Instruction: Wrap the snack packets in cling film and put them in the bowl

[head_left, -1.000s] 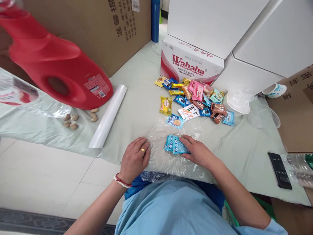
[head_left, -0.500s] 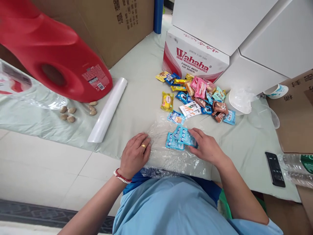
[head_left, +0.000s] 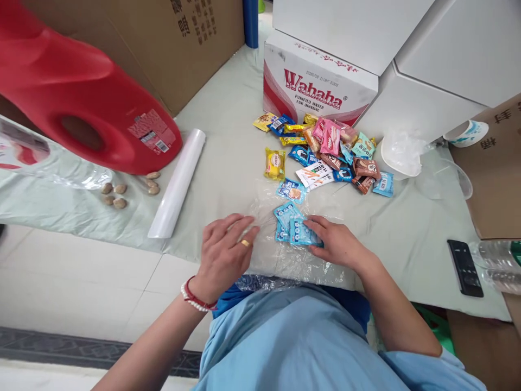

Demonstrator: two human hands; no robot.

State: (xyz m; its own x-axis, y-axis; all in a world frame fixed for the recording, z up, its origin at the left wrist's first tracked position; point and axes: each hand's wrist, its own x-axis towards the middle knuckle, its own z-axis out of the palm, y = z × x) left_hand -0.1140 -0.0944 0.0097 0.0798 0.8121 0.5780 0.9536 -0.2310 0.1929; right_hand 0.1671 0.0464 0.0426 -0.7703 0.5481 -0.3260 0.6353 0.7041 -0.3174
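On the cloth-covered worktop (head_left: 226,157), snacks (head_left: 325,157) sit heaped against a box (head_left: 321,81), probably to leave room for the film (head_left: 264,259) in front. Blue sachets (head_left: 301,233) overlap on it. The right hand (head_left: 340,239) touches them, grip part spread; the left hand (head_left: 226,250) reaches the film's edge, its pinch unclear.

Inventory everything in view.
Sachets: 3+, blue, on film
Packets: many, mixed, centre
Film: 1, clear, tabletop
Carton: 1, white/red, back
Roll: 1, white, left
Jug: 1, red, left
Lumps: 6+, brown, left
Cups: 2, white, right
Handset: 1, black, right
Plastics: several, clear, sides
Cardboard: 2+, brown, sides
Panels: 3+, white, back
Cylinder: 1, blue, back
Cloth: 1, green, tabletop
Shirt: 1, blue, front
Left hand: 1, by film
Right hand: 1, touching sachets
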